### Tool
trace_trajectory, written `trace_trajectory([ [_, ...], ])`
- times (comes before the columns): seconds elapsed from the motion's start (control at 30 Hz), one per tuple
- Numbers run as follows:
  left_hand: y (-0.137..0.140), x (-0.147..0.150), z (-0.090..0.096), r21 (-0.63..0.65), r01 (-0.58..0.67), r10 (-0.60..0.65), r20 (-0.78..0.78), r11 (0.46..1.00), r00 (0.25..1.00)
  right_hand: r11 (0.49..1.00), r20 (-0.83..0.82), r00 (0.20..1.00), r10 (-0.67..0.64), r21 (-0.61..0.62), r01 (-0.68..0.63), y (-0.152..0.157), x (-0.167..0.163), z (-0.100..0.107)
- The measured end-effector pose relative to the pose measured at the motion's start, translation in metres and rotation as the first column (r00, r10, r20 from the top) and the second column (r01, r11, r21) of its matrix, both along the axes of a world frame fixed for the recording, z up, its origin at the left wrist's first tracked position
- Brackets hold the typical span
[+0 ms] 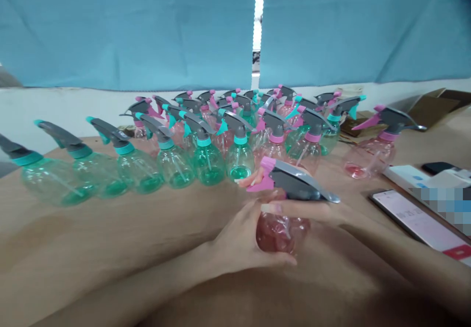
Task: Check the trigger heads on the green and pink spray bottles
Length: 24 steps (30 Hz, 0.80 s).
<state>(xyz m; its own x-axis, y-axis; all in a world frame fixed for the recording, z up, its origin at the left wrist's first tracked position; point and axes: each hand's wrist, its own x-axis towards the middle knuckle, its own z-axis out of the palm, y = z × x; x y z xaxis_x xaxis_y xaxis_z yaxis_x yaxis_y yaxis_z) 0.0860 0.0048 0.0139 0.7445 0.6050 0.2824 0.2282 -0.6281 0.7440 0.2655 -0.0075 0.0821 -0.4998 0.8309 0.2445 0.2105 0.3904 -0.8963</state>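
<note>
Close in front of me is a pink spray bottle [281,233] with a grey spray head [298,182] and pink trigger, its nozzle pointing left. My left hand [243,233] is wrapped round the clear pink body, thumb along its near side. Around the neck, just below the spray head, my right hand [307,210] is closed; fingertips show near the trigger on the far side. The neck is mostly hidden by the fingers. Beyond my hands stands a green spray bottle [240,162] with a little green liquid in it.
Several green bottles [142,172] line the left of the table [110,248]. More green and pink ones crowd behind. A pink bottle [370,155] stands apart on the right, near a phone [415,219] and a cardboard box [437,108]. Blue cloth [147,32] hangs at the back.
</note>
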Motion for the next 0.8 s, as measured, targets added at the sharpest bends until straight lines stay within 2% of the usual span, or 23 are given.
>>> trace_trajectory([
  [0.17, 0.004, -0.006, -0.002, 0.081, -0.021, 0.034, -0.157, 0.996, 0.987, 0.994, -0.082, 0.991, -0.108, -0.019, 0.107, -0.001, 0.003, 0.002],
  [0.33, 0.008, -0.015, -0.013, 0.266, -0.054, 0.140, -0.316, 0.962, 0.938, 0.967, -0.162, 0.954, -0.252, -0.018, 0.253, 0.000, 0.010, 0.002],
  [0.43, 0.008, -0.016, -0.017, 0.313, -0.066, 0.189, -0.380, 0.947, 0.905, 0.958, -0.123, 0.951, -0.285, 0.002, 0.287, 0.002, 0.015, 0.000],
  [0.63, 0.007, -0.013, -0.018, 0.353, -0.049, 0.211, -0.438, 0.934, 0.874, 0.962, -0.064, 0.961, -0.268, 0.037, 0.270, 0.003, 0.014, -0.002],
  [0.7, 0.007, -0.013, -0.019, 0.367, -0.046, 0.214, -0.433, 0.929, 0.875, 0.948, -0.050, 0.948, -0.315, 0.021, 0.316, 0.001, 0.011, -0.001],
  [0.8, 0.007, -0.012, -0.019, 0.376, -0.044, 0.218, -0.434, 0.925, 0.874, 0.893, 0.000, 0.893, -0.449, 0.046, 0.449, -0.001, 0.009, -0.004],
])
